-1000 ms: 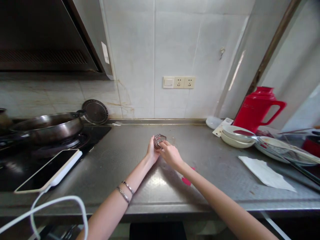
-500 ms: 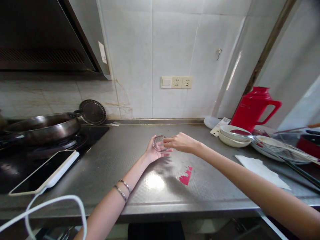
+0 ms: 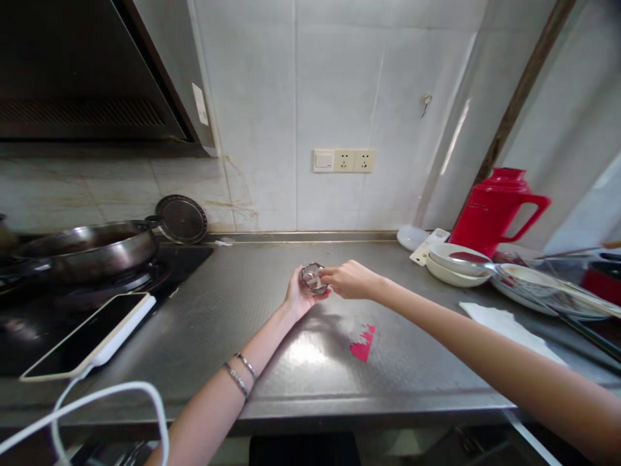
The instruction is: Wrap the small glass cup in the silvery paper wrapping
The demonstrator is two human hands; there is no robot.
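So the left hand (image 3: 301, 298) has a small clear glass (image 3: 310, 275) cradled in its fingers, up over the metal bench (image 3: 233, 278), roughly in the middle. Fingers of the right hand (image 3: 352, 280) are pinched close together at the glass's right edge, though I can't tell if they're gripping it or something tiny. There's a ragged pink patch (image 3: 363, 346) on the bench nearer the person (kinda looks torn). Phone (image 3: 85, 336) is over left, red thermos (image 3: 492, 213) well off to the right.
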